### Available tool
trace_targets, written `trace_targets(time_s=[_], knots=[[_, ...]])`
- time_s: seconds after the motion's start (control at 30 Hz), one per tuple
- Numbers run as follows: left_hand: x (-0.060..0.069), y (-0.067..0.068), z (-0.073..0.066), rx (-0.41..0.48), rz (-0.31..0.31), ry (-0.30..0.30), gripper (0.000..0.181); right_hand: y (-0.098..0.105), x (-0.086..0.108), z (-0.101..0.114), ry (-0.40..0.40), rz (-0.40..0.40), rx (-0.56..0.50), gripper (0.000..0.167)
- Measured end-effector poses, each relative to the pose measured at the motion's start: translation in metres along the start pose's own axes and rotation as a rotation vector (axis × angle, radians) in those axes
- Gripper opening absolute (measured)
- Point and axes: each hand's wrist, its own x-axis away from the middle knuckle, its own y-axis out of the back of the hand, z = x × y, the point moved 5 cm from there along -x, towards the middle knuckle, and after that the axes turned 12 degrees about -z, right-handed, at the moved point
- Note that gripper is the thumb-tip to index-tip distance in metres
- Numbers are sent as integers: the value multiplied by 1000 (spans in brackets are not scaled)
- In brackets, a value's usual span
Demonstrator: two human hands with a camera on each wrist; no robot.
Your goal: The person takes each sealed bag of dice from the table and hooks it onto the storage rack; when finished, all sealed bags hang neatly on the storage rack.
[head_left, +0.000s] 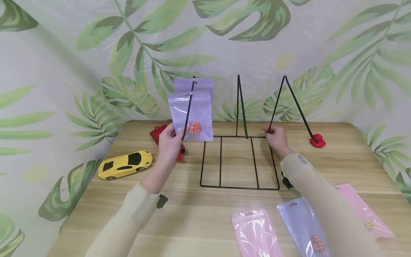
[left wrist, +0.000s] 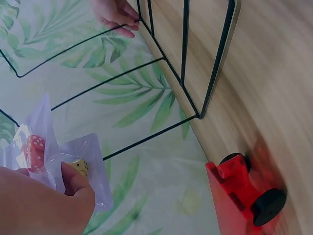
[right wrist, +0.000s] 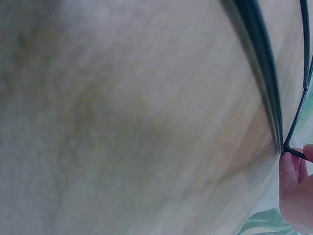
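Note:
A black wire rack (head_left: 239,187) stands on the table with three upright prongs. On its left prong hang two purple zip bags (head_left: 205,107); the front one shows red dice (head_left: 196,127). My left hand (head_left: 168,146) pinches the lower left part of the bags. In the left wrist view the left hand (left wrist: 44,198) has its thumb by yellow dice (left wrist: 80,167) in one bag, with red dice (left wrist: 35,152) in the other. My right hand (head_left: 278,141) grips the rack's back right corner, at the foot of the right prong; the right wrist view shows the hand (right wrist: 298,196) at that corner.
A yellow toy car (head_left: 125,165) sits at the left, beside a red toy (head_left: 158,134) partly behind my left hand. A red object (head_left: 318,141) lies under the right prong's tip. Pink bags (head_left: 255,228) (head_left: 359,203) and a blue bag (head_left: 298,217) lie at the front right.

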Motion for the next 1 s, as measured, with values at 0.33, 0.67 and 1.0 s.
trace_targets(time_s=[0.33, 0.67, 1.0], knots=[[-23, -10, 3, -27, -44, -28, 29, -1, 0, 1, -6, 9, 6, 30], [-42, -22, 10, 14, -80, -28, 26, -2, -2, 0, 5, -11, 12, 31], [-37, -14, 23, -3, -162, -79, 49, -3, -1, 1, 18, 5, 0, 31]])
